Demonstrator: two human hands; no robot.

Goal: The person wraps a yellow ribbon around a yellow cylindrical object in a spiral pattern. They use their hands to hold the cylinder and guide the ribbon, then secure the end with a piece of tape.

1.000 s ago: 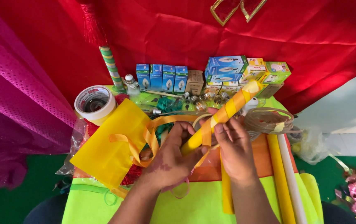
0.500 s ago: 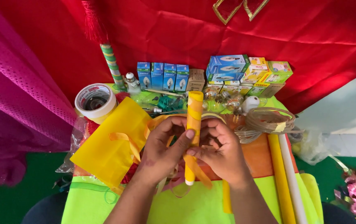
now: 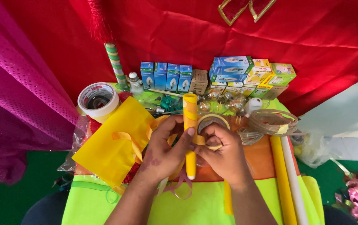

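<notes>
My left hand (image 3: 162, 150) grips a yellow-wrapped stick (image 3: 190, 113) held upright over the middle of the table, thumb pressed on its side. My right hand (image 3: 224, 156) holds a roll of clear tape (image 3: 213, 121) against the stick's right side and pinches a tape strip onto it. A sheet of yellow cellophane (image 3: 112, 141) with orange ribbon loops lies just left of my left hand. Curled ribbon hangs below the stick's lower end.
A big white tape roll (image 3: 97, 101) sits at the left. Blue bulb boxes (image 3: 166, 77) and stacked coloured boxes (image 3: 249, 75) line the back, with loose bulbs in front. A coil of cord (image 3: 270, 123) and two long rods (image 3: 289, 179) lie at the right.
The stick swung from a tilt toward the upper right to upright. My hands closed in around it, and the tape roll now sits against its side.
</notes>
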